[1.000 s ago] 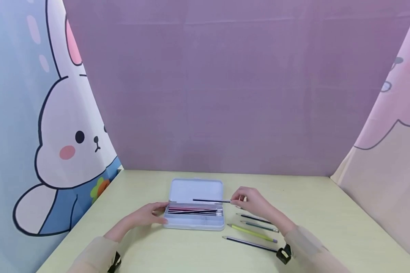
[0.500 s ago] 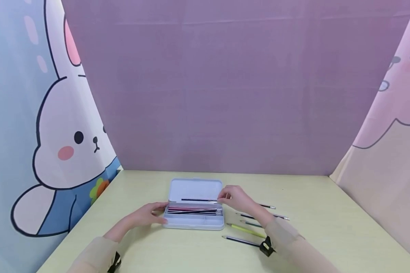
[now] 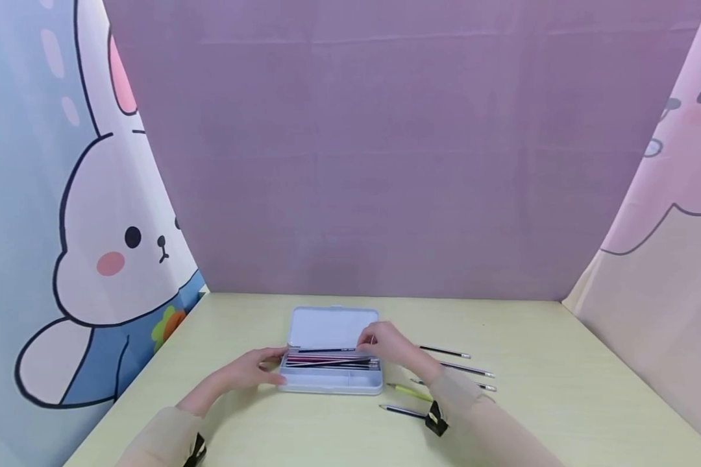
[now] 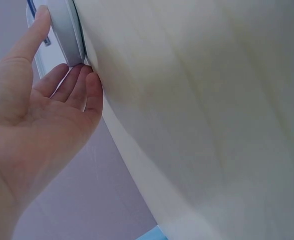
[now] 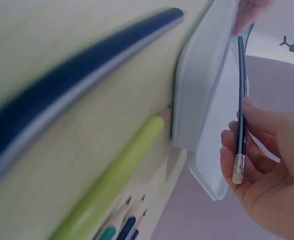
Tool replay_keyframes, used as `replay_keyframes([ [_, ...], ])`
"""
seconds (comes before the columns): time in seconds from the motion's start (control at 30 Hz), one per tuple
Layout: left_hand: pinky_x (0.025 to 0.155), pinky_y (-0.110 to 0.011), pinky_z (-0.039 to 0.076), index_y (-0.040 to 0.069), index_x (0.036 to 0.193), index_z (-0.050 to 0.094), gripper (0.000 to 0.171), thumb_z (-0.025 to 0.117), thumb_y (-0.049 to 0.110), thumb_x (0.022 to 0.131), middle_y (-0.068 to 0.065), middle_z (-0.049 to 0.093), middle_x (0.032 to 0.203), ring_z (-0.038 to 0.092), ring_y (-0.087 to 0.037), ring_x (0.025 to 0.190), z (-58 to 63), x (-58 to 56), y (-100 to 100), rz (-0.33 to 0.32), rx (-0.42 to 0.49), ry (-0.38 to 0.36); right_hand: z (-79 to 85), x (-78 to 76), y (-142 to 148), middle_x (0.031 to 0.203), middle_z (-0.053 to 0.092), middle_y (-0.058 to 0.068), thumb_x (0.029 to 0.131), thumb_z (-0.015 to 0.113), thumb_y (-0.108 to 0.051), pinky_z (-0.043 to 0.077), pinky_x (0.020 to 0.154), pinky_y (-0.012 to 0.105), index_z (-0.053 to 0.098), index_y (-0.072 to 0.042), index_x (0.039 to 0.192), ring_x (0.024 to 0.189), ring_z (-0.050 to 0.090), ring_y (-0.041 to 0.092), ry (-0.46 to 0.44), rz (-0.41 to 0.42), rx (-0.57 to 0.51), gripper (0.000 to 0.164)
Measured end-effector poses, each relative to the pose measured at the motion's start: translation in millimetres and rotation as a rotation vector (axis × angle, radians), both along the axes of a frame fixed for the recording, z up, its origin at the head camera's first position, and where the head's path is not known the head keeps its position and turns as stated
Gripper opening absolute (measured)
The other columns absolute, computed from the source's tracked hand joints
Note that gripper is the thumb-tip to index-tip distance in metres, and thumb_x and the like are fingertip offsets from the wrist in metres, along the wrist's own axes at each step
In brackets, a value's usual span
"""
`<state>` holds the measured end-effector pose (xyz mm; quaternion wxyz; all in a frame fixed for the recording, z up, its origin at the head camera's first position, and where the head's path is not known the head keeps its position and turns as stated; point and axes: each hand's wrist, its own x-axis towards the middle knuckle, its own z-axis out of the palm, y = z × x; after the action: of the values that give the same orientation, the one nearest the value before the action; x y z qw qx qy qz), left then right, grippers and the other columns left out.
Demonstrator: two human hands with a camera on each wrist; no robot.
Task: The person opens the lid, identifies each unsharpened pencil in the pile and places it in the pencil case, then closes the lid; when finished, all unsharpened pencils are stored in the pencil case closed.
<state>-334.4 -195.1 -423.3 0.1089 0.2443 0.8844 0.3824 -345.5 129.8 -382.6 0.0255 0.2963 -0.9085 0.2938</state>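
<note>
An open white pencil case (image 3: 309, 389) lies on the table with its lid (image 3: 333, 326) tipped back. Several pencils (image 3: 321, 359), red and dark ones, lie in its rear compartment. My left hand (image 3: 248, 371) holds the case's left end, thumb toward the front and fingers toward the back; in the left wrist view the fingertips (image 4: 79, 75) touch the case wall. My right hand (image 3: 388, 340) pinches a dark striped pencil (image 5: 242, 115) near its white eraser end. That pencil lies level above the rear compartment, its far end pointing left.
Right of the case, several loose pencils lie on the table: a yellow-green one (image 3: 409, 392), a dark one (image 3: 402, 410) nearest me, and others (image 3: 466, 370) partly under my right forearm. A purple curtain (image 3: 385, 162) hangs behind the table (image 3: 257, 421).
My right hand has moved left with the pencil, from right of the case to over its rear right part, and the pencil has come lower toward the compartment. My left hand stays put.
</note>
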Motion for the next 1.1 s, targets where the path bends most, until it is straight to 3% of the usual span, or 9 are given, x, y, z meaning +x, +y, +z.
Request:
replay_keyframes([
  [0.23, 0.098, -0.053, 0.043, -0.007, 0.138, 0.039, 0.075, 0.074, 0.028, 0.081, -0.027, 0.044, 0.138, 0.046, -0.042, 0.123, -3.3, -0.6, -3, -0.026, 0.021, 0.009, -11.0, -2.8, -11, 0.077, 0.068, 0.002, 0.085, 0.068, -0.01, 0.047, 0.06, 0.018, 0.071, -0.005, 0.083, 0.067, 0.053, 0.005, -0.003, 0.023, 0.029, 0.006],
  [0.8, 0.098, -0.053, 0.043, -0.007, 0.138, 0.039, 0.076, 0.073, 0.03, 0.081, -0.027, 0.044, 0.138, 0.045, -0.042, 0.124, 0.9, 0.6, -2, -0.024, 0.012, 0.014, -10.7, -3.0, -22, 0.078, 0.068, 0.003, 0.087, 0.066, -0.01, 0.046, 0.062, 0.019, 0.069, -0.005, 0.082, 0.068, 0.053, 0.005, -0.042, 0.042, 0.064, 0.007],
  [1.1, 0.098, -0.053, 0.043, -0.006, 0.138, 0.039, 0.076, 0.074, 0.029, 0.081, -0.027, 0.043, 0.139, 0.044, -0.042, 0.125, 1.9, 1.1, -2, -0.018, 0.015, 0.012, -12.3, -7.1, -26, 0.074, 0.067, -0.001, 0.086, 0.068, -0.014, 0.046, 0.062, 0.019, 0.07, -0.008, 0.08, 0.066, 0.052, 0.005, -0.006, 0.051, 0.096, 0.008],
])
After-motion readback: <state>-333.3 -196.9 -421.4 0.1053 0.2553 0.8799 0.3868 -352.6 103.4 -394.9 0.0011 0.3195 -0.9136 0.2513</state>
